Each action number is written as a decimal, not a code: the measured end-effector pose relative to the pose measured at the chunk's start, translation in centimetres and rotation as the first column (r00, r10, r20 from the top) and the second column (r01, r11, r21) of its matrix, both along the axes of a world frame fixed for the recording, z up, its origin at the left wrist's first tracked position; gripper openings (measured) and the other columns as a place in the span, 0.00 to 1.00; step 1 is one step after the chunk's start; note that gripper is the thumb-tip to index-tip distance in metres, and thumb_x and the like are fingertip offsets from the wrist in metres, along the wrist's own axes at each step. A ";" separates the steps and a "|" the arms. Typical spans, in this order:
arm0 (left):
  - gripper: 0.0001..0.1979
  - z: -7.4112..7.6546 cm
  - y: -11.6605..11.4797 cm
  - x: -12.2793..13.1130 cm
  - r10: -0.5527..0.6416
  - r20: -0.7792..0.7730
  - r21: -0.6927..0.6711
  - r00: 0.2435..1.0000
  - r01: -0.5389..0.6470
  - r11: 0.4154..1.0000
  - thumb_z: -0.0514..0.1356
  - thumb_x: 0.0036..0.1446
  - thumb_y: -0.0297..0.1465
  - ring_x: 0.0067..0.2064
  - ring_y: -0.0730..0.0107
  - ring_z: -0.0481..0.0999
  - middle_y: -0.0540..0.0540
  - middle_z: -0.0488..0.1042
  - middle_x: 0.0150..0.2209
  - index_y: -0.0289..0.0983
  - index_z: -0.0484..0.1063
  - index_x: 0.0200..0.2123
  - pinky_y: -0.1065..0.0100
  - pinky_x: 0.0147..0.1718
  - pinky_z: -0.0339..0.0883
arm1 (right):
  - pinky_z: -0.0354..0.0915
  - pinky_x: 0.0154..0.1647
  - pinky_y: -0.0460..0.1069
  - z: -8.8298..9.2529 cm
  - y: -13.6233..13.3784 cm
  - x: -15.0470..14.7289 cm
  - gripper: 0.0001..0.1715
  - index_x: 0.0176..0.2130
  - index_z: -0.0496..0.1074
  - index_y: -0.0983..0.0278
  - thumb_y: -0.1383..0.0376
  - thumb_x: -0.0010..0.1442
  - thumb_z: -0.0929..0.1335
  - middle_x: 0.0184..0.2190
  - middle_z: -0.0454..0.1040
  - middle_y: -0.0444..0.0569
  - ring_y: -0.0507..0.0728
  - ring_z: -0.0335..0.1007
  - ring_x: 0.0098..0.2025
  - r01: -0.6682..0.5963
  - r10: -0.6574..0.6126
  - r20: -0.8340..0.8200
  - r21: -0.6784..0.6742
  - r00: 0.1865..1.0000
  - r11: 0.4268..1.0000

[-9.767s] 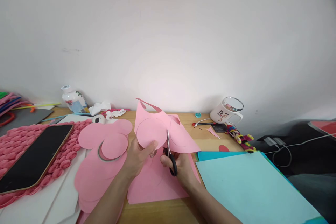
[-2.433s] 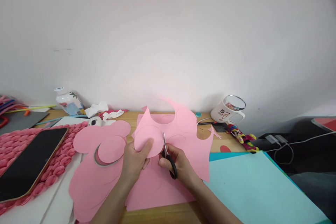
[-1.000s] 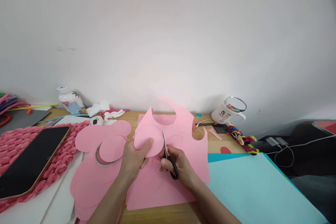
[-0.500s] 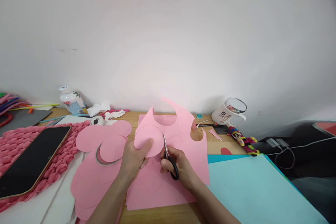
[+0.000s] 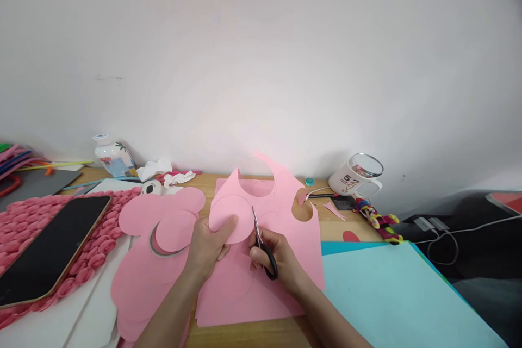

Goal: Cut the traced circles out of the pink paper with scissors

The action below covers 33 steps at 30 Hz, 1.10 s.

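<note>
My left hand [image 5: 212, 242] pinches a pink paper sheet [image 5: 281, 196] by a partly cut-out circle marked with a pencil line, thumb on top. Rounded gaps break the sheet's upper and right edges. In my right hand [image 5: 275, 258] are black-handled scissors [image 5: 267, 255], fingers wrapped around the loops. Their blades point up and away, lying against the right side of the circle. Beneath is a larger pink sheet [image 5: 244, 310] flat on the wooden table. Left of my left hand lie several overlapping pink paper circles [image 5: 142, 277] around a roll of tape, partly hidden.
A phone [image 5: 53, 250] rests on rows of pink rolled rosettes [image 5: 95, 261] at left. Behind stand a white bottle [image 5: 112, 156] and crumpled tissue [image 5: 155, 168]. At right are a mug [image 5: 353, 175], a small doll [image 5: 377, 220] and light blue sheets [image 5: 399, 293].
The right part of the pink sheet shifts slightly, its round gap now nearer the hands. Both hands and the scissors stay almost in place.
</note>
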<state>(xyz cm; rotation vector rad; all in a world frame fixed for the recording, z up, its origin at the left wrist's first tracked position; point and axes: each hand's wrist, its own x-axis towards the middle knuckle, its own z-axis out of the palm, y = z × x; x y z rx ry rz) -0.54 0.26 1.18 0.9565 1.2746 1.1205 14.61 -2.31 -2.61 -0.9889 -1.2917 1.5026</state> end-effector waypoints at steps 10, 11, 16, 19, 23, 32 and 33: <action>0.20 -0.2 -0.2 -0.1 -0.018 -0.050 0.077 0.999 0.022 0.997 0.62 0.46 0.38 0.11 0.79 0.56 0.53 0.58 0.07 0.35 0.60 0.12 0.74 0.11 0.49 | 0.61 0.22 0.44 -0.6 0.0 0.1 0.07 0.25 0.64 0.65 0.67 0.51 0.68 0.15 0.63 0.38 0.49 0.61 0.19 -0.003 0.002 -0.017 -0.004 1.000 1.000; 0.19 -0.1 -0.2 0.0 -0.029 -0.043 0.086 0.999 0.032 0.996 0.62 0.47 0.38 0.12 0.78 0.58 0.52 0.61 0.08 0.35 0.62 0.12 0.74 0.11 0.51 | 0.61 0.22 0.44 -0.6 0.0 0.1 0.07 0.25 0.64 0.65 0.67 0.51 0.68 0.15 0.62 0.37 0.49 0.61 0.19 -0.003 0.003 -0.022 -0.002 1.000 1.000; 0.18 0.3 -0.4 0.1 -0.065 0.024 0.094 0.998 0.063 0.994 0.61 0.48 0.39 0.11 0.74 0.62 0.49 0.66 0.09 0.33 0.68 0.15 0.72 0.10 0.56 | 0.60 0.22 0.44 -0.6 0.1 0.0 0.09 0.25 0.64 0.64 0.65 0.52 0.68 0.15 0.61 0.37 0.49 0.61 0.19 -0.008 0.008 -0.041 0.006 0.999 1.000; 0.18 0.2 -0.4 0.1 -0.093 0.064 0.085 0.994 0.088 0.993 0.62 0.48 0.39 0.11 0.73 0.63 0.48 0.67 0.09 0.32 0.69 0.16 0.72 0.09 0.56 | 0.61 0.22 0.45 -0.4 0.1 0.0 0.10 0.25 0.63 0.64 0.64 0.51 0.68 0.15 0.61 0.37 0.48 0.60 0.19 -0.008 0.009 -0.037 0.010 0.999 1.000; 0.18 0.1 -0.4 0.1 -0.095 0.071 0.084 0.993 0.089 0.993 0.61 0.49 0.38 0.10 0.75 0.61 0.50 0.65 0.08 0.33 0.67 0.15 0.73 0.08 0.54 | 0.60 0.22 0.45 -0.4 0.0 0.0 0.12 0.26 0.64 0.64 0.60 0.51 0.69 0.16 0.60 0.37 0.49 0.59 0.19 -0.013 0.013 -0.021 0.008 1.000 1.000; 0.17 0.9 -0.7 0.4 -0.080 0.044 0.081 0.996 0.076 0.994 0.60 0.48 0.35 0.08 0.77 0.57 0.52 0.61 0.05 0.35 0.64 0.12 0.74 0.09 0.50 | 0.51 0.22 0.45 0.5 0.2 0.0 0.22 0.26 0.64 0.64 0.51 0.45 0.73 0.21 0.59 0.40 0.49 0.51 0.23 -0.001 0.001 -0.005 0.081 1.000 0.997; 0.17 0.9 -0.7 0.4 -0.088 0.050 0.081 0.995 0.084 0.993 0.61 0.47 0.35 0.08 0.77 0.57 0.52 0.61 0.05 0.35 0.64 0.13 0.74 0.09 0.50 | 0.49 0.22 0.45 0.5 0.2 0.0 0.22 0.26 0.64 0.64 0.51 0.44 0.73 0.21 0.58 0.40 0.49 0.50 0.23 0.001 0.000 -0.009 0.086 1.000 0.996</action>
